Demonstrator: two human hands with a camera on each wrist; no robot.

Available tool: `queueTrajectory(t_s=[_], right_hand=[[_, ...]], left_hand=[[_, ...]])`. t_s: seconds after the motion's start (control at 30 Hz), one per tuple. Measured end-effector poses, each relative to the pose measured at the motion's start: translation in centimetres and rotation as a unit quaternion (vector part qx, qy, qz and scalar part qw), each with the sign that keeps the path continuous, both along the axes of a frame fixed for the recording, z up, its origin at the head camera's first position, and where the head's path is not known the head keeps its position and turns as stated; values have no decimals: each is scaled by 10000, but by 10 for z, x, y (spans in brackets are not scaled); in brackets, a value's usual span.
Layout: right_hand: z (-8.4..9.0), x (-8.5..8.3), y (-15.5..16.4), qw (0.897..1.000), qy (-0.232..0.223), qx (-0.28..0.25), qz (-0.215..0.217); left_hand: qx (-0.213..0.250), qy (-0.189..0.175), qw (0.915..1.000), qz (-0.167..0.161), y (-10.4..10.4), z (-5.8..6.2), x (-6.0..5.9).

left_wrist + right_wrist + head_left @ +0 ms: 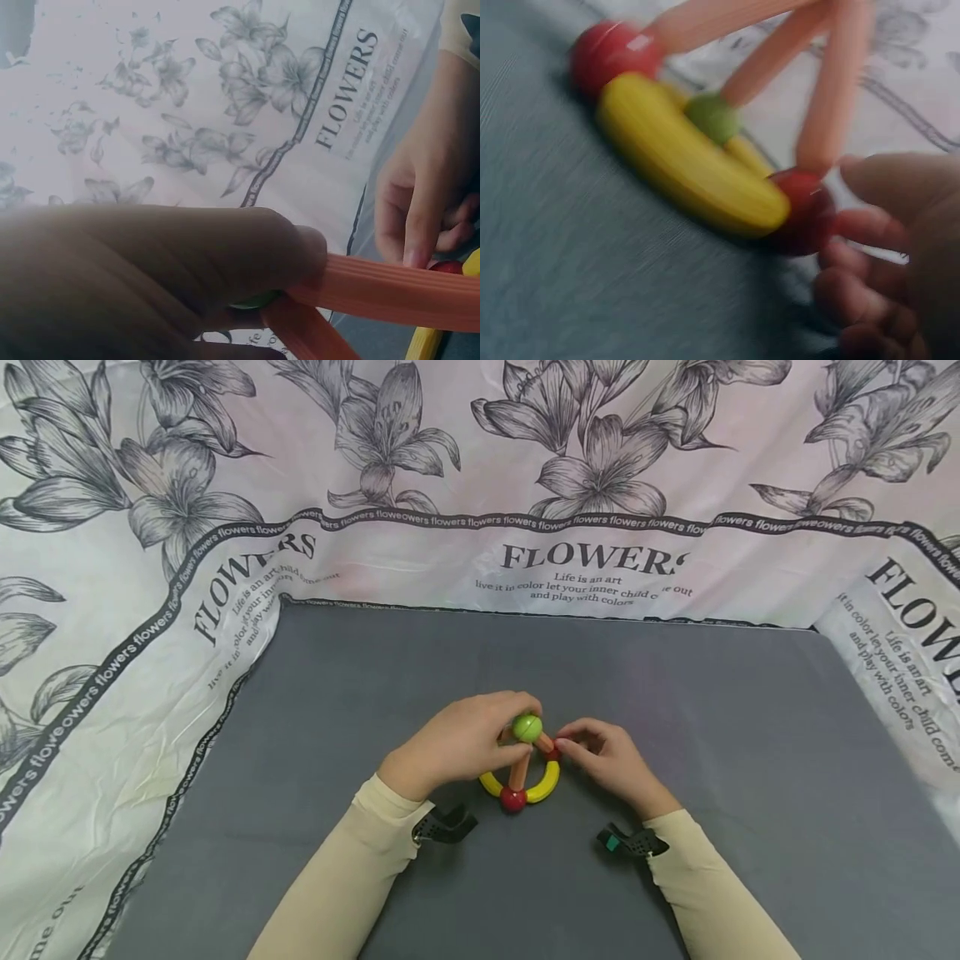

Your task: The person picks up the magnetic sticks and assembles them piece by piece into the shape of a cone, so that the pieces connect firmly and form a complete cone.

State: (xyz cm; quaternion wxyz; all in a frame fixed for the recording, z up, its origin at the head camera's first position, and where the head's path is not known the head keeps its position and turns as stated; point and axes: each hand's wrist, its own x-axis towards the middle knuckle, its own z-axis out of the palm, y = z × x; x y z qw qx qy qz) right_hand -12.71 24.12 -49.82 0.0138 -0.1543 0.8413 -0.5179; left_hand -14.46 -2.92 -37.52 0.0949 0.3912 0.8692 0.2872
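Note:
A small toy frame stands on the grey mat [675, 710]. Yellow curved pieces [545, 785] form a ring joined by red balls [513, 799]. Orange rods [520, 770] rise from the ring to a green ball [527, 727] on top. My left hand [504, 727] grips the green top ball from the left, and its fingers [150, 277] cover most of that ball beside an orange rod [390, 289]. My right hand [564, 747] pinches the red ball [802, 210] at the ring's right side, next to a yellow piece [690, 165]. A second green ball [714, 118] sits at the far side of the ring.
A white cloth printed with flowers and lettering [585, 560] rises behind and beside the mat. Both forearms wear beige sleeves with black wrist mounts [442, 827].

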Motion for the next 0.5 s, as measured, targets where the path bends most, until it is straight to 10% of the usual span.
queueTrajectory(t_s=[0.5], right_hand=[[-5,0,4,9972,17,363,-649]], left_hand=[[72,156,9998,66,10,-10,-4]])
